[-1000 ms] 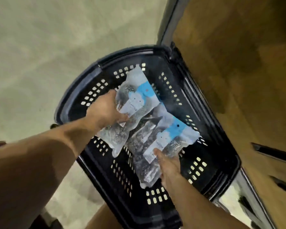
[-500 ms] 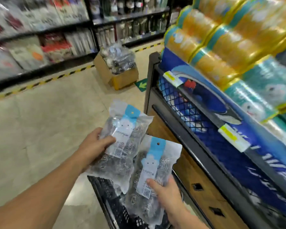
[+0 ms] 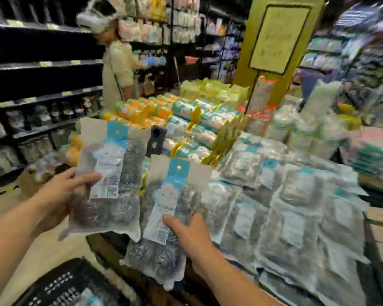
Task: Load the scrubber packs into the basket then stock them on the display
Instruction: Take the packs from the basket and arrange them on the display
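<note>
Dark tiered metal shelving [image 3: 42,93] is lining the aisle beyond the hands, pale beige floor [image 3: 0,202] lying beneath, yellow square pillar [image 3: 281,47] standing ahead.

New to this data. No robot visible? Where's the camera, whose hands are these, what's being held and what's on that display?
No robot here: a person works bare-handed, and the single wide-angle camera sits on their head, looking forward and down. The left hand holds one scrubber pack; the right hand holds a second pack. Ahead, the display is covered with matching packs, with orange and teal rolls behind. The black basket sits bottom left. Another person stands by the shelves. The picture is motion-blurred.
</note>
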Demonstrator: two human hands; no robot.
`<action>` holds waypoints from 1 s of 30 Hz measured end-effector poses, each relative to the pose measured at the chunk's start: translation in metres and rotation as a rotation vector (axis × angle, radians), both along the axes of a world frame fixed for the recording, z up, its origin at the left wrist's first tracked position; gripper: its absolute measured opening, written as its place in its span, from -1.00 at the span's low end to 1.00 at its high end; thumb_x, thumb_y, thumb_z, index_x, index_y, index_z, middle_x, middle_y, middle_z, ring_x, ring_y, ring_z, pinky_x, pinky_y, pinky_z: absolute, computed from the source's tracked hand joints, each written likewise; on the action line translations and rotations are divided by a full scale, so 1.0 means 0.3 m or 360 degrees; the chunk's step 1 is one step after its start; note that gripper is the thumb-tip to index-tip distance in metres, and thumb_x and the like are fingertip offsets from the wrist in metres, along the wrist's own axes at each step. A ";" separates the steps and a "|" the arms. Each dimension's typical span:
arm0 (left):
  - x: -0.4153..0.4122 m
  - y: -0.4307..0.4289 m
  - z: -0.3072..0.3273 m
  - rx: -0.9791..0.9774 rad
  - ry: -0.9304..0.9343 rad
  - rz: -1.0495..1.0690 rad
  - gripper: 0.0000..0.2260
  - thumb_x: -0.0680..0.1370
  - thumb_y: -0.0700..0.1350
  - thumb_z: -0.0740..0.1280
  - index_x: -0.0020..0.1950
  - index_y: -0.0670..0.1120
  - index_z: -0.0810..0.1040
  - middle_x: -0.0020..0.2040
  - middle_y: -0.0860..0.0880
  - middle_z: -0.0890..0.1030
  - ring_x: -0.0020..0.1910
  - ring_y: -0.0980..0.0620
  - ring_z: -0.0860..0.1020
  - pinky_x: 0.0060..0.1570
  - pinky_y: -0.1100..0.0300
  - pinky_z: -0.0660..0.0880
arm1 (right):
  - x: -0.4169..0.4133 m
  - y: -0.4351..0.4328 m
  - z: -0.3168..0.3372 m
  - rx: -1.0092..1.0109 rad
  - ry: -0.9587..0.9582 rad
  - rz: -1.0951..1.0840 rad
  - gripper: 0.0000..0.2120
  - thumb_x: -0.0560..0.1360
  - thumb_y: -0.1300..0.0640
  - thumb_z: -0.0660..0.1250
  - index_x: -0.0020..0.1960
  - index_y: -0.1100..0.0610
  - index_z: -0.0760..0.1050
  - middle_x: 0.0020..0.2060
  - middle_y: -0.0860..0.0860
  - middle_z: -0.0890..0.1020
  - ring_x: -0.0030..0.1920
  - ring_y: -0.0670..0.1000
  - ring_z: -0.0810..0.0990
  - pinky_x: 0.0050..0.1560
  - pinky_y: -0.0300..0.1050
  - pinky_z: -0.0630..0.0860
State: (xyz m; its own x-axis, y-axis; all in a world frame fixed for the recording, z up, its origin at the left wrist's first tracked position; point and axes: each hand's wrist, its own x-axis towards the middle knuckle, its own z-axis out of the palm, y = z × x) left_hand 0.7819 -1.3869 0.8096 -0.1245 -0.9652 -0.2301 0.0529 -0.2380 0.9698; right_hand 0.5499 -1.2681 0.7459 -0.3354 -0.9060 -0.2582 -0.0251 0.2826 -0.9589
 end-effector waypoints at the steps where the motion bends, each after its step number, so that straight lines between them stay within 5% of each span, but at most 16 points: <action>1: -0.086 -0.004 0.023 0.0004 -0.0008 -0.0058 -0.83 0.57 -0.24 0.32 -0.22 -0.09 0.48 -0.59 0.10 0.51 -0.70 0.22 0.41 -0.69 0.46 0.27 | -0.079 0.033 0.034 -0.0012 0.0024 -0.0090 -0.73 0.44 -0.07 0.51 0.00 -0.11 0.43 0.02 -0.24 0.60 0.11 -0.08 0.58 0.21 -0.10 0.50; 5: -0.404 -0.031 0.081 0.0037 0.0043 -0.0264 -0.93 0.53 -0.19 0.39 -0.15 -0.12 0.65 -0.13 -0.18 0.72 -0.41 0.04 0.61 -0.45 0.28 0.56 | -0.374 0.146 0.134 -0.0066 0.0050 -0.0438 -0.70 0.48 -0.04 0.49 0.09 -0.09 0.42 -0.01 -0.25 0.60 0.14 -0.05 0.61 0.12 -0.15 0.47; 7: -0.544 -0.033 0.092 0.0041 0.0045 -0.0380 -0.87 0.53 -0.16 0.38 -0.22 -0.07 0.65 -0.23 -0.16 0.70 -0.50 0.09 0.57 -0.52 0.35 0.48 | -0.496 0.194 0.141 -0.0092 0.0058 -0.0639 -0.66 0.47 -0.03 0.49 0.19 -0.03 0.48 0.06 -0.15 0.65 0.14 -0.03 0.63 0.10 -0.16 0.50; 9: -0.671 -0.027 0.084 0.0133 0.0107 -0.0492 -0.92 0.54 -0.11 0.38 -0.07 -0.09 0.64 -0.26 -0.10 0.71 -0.50 0.06 0.61 -0.50 0.31 0.51 | -0.593 0.236 0.126 -0.0129 -0.0073 -0.0819 -0.64 0.49 0.00 0.48 0.24 0.02 0.52 0.08 -0.10 0.69 0.09 -0.05 0.66 0.08 -0.14 0.55; 12: -0.821 -0.006 0.068 0.0353 0.0209 -0.0579 -0.89 0.56 -0.09 0.36 0.00 -0.11 0.60 -0.34 -0.08 0.71 -0.50 -0.02 0.65 -0.54 0.20 0.56 | -0.698 0.273 0.074 -0.0163 -0.0346 -0.1124 -0.64 0.48 0.01 0.49 0.24 0.02 0.56 0.09 -0.05 0.72 0.12 0.01 0.68 0.26 0.06 0.55; 15: -0.922 0.001 0.027 0.0595 0.0305 -0.0651 -0.89 0.58 -0.10 0.34 -0.02 -0.12 0.61 -0.40 -0.07 0.69 -0.51 -0.01 0.65 -0.56 0.18 0.55 | -0.773 0.264 -0.001 -0.0168 -0.0615 -0.1521 -0.27 0.22 -0.19 0.60 0.29 0.07 0.52 0.17 0.04 0.68 0.18 0.14 0.64 0.32 0.25 0.50; 17: -0.963 -0.023 -0.020 0.0692 0.0337 -0.0634 -0.88 0.54 -0.13 0.40 0.04 -0.12 0.62 -0.37 -0.08 0.70 -0.50 -0.02 0.65 -0.53 0.14 0.58 | -0.812 0.251 -0.057 -0.0152 -0.0839 -0.1753 -0.20 0.21 -0.20 0.61 0.33 0.14 0.49 0.17 0.10 0.66 0.14 0.20 0.65 0.23 0.29 0.55; 20: -1.011 -0.062 -0.094 0.0968 0.0450 -0.0636 -0.95 0.55 -0.18 0.37 -0.05 -0.16 0.59 -0.36 -0.15 0.69 -0.48 -0.08 0.66 -0.55 0.04 0.59 | -0.834 0.223 -0.090 -0.0114 -0.1166 -0.2009 -0.44 0.36 -0.09 0.58 0.24 0.16 0.54 0.05 0.13 0.69 -0.04 0.20 0.71 -0.08 0.25 0.67; 23: -1.047 -0.077 -0.165 0.1148 0.0583 -0.0629 -0.93 0.57 -0.17 0.35 -0.09 -0.15 0.55 -0.29 -0.16 0.66 -0.35 -0.11 0.67 -0.40 -0.05 0.62 | -0.829 0.191 -0.099 -0.0095 -0.1319 -0.2140 -0.57 0.48 -0.03 0.50 0.25 0.13 0.50 0.05 0.07 0.63 -0.05 0.12 0.66 -0.38 -0.06 0.66; 26: -1.063 -0.085 -0.230 0.1241 0.0619 -0.0488 -0.90 0.56 -0.18 0.38 0.03 -0.19 0.58 -0.15 -0.19 0.67 -0.14 -0.12 0.62 -0.43 -0.11 0.63 | -0.814 0.148 -0.098 -0.0263 -0.1564 -0.2207 -0.52 0.54 -0.04 0.41 0.41 0.05 0.44 0.29 0.07 0.57 0.05 0.09 0.62 0.06 -0.02 0.64; 30: -1.091 -0.062 -0.271 0.1227 0.0527 -0.0307 -0.77 0.56 -0.18 0.39 0.20 -0.21 0.55 -0.20 -0.24 0.66 -0.18 -0.15 0.63 -0.49 -0.11 0.60 | -0.814 0.123 -0.118 -0.0411 -0.1598 -0.2175 -0.59 0.64 0.14 0.25 0.48 0.12 0.36 0.42 0.14 0.46 0.24 0.17 0.56 0.32 0.05 0.50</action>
State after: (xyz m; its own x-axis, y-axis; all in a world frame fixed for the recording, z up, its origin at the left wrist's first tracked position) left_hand 0.4546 -1.4054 0.7284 -0.4465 -0.5092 -0.7357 0.1954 -0.8579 0.4752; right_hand 0.3057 -1.2311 0.7104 -0.6518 -0.1702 -0.7391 0.6782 -0.5670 -0.4675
